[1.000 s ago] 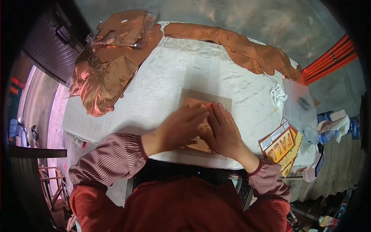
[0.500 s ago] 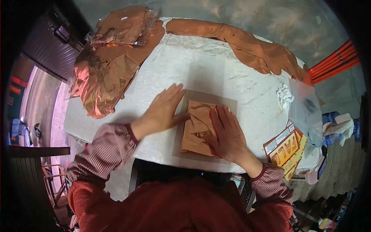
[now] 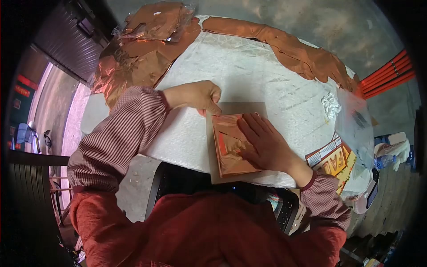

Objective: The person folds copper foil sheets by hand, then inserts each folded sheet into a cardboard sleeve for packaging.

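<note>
A folded packet of shiny copper-coloured foil [image 3: 226, 143], apparently flattened foil balloons, lies on a grey-brown cardboard sheet [image 3: 214, 171] at the near edge of the table. My right hand [image 3: 267, 144] rests flat on the packet's right half with fingers stretched, covering part of it. At the far left corner, my left hand [image 3: 207, 99] has its fingers curled and its thumb pressed down, pinching the cardboard's edge. The fingertips there are partly hidden.
Large copper foil pieces [image 3: 155, 62] lie at the far left, under a clear-bagged stack [image 3: 155, 22]. A long foil strip [image 3: 284, 49] follows the back edge. Crumpled white material [image 3: 330, 106], a clear plastic bag [image 3: 356, 120] and printed cards [image 3: 331, 160] sit at the right.
My left hand has gone from spread beside the packet to curled at the cardboard's far left corner. The cardboard and packet have turned slightly; my right hand stays flat on the packet.
</note>
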